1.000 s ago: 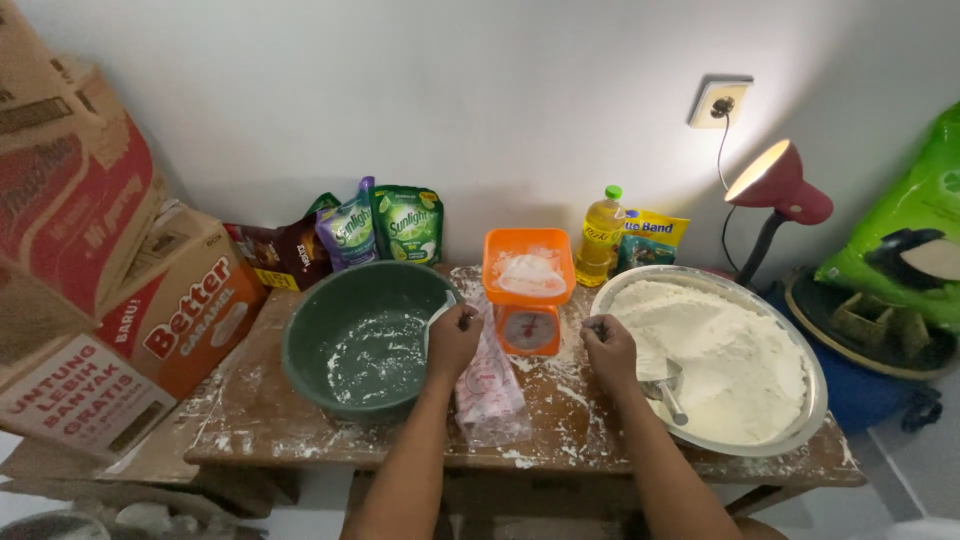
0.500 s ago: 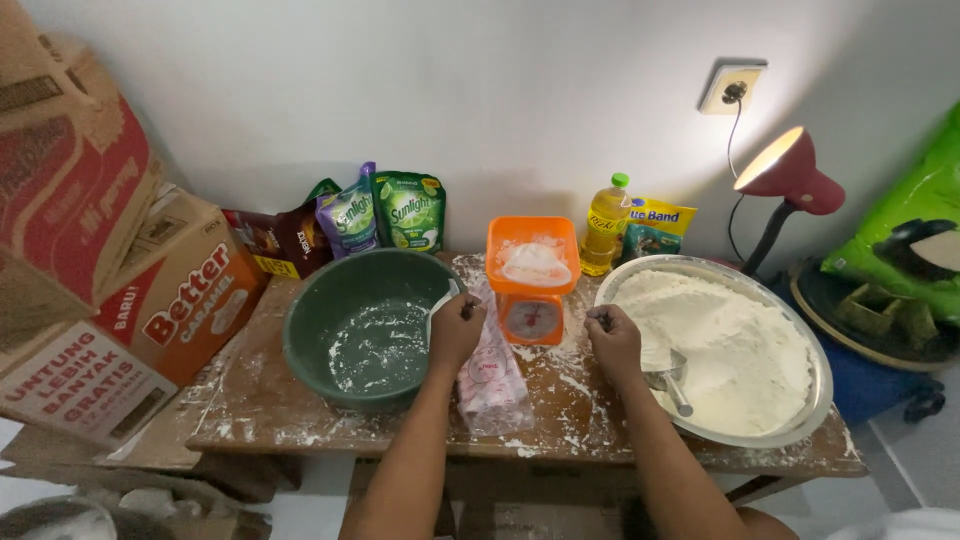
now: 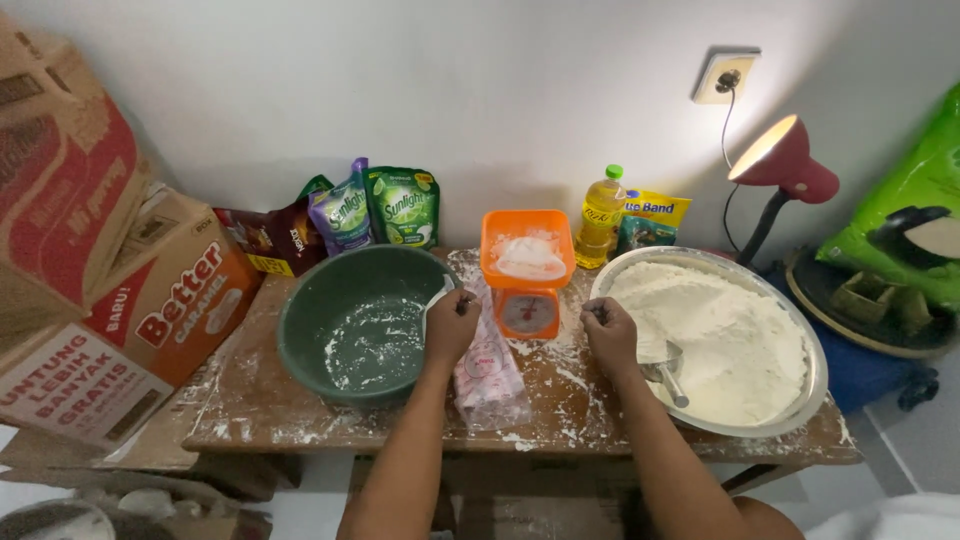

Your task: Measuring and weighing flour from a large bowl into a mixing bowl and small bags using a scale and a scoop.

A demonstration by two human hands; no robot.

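Both hands pinch the mouth of a clear plastic bag (image 3: pixel 488 372) lying on the floury wooden tabletop (image 3: pixel 560 375).
Left hand (image 3: pixel 450 325) and right hand (image 3: pixel 610 335) are clenched; a slipped grip could spill flour beside the green plastic bowl (image 3: pixel 360 322), orange kitchen scale (image 3: pixel 527 275) and round metal flour tray (image 3: pixel 800 330); white wall behind.

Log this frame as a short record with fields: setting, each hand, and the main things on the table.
Setting: flour-dusted wooden table against a white wall
Left hand: at the rim of the green bowl, holding a white spoon
Right hand: closed, at the edge of the metal tray of flour
Between hands: clear plastic bag, lying flat
Scale: orange, white powder in its pan
In tray: metal scoop
Back row: pouches, oil bottle
Right: lit red lamp
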